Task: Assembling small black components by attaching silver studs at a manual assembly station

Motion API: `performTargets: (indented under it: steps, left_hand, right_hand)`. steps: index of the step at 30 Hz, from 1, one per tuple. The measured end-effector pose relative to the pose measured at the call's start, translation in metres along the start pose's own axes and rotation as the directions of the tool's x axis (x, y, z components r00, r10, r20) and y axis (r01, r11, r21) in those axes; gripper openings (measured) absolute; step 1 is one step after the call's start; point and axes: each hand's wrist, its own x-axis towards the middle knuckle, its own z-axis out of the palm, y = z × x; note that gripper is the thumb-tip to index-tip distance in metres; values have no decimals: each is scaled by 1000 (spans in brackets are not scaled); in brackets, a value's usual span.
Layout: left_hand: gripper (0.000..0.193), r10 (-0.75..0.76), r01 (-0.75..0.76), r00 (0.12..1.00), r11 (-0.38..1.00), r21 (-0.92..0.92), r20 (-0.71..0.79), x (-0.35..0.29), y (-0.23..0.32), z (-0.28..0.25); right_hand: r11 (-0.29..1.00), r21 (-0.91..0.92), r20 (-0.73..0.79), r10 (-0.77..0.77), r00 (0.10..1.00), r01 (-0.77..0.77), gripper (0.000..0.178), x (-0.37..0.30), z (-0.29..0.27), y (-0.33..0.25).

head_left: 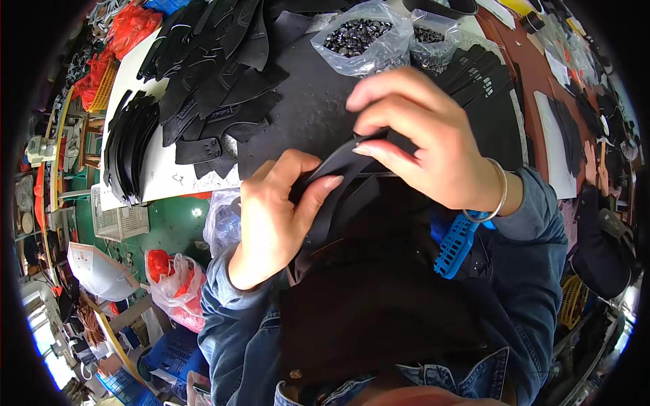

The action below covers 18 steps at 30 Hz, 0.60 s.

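Two hands on one black strip (347,161) here, held up over the near edge of the table (159,177). It's long and bendy, lying on a slant: long axis goes lower left to upper right, upper end pointing away from the person. Left hand (271,213) has it pinched between thumb and bent fingers. Right hand (433,145) grips further up, thumb tip on it and fingers curled over, upper ones lifted a bit. Can't tell where the lower end stops, black apron (379,304) behind it. Bag of dark studs (359,37) sits beyond.
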Motion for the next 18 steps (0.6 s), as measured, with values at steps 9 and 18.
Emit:
performTargets:
  steps: [9,18]
  left_hand:
    - [28,48,-47,997,999,22,-66,-5,-1,-3]
    - [26,70,-71,994,997,-7,-81,4,-15,6]
  right_hand:
    - [979,176,41,94,995,-99,27,-1,-3,-9]
    - [826,445,133,320,938,-346,21,7,10,3]
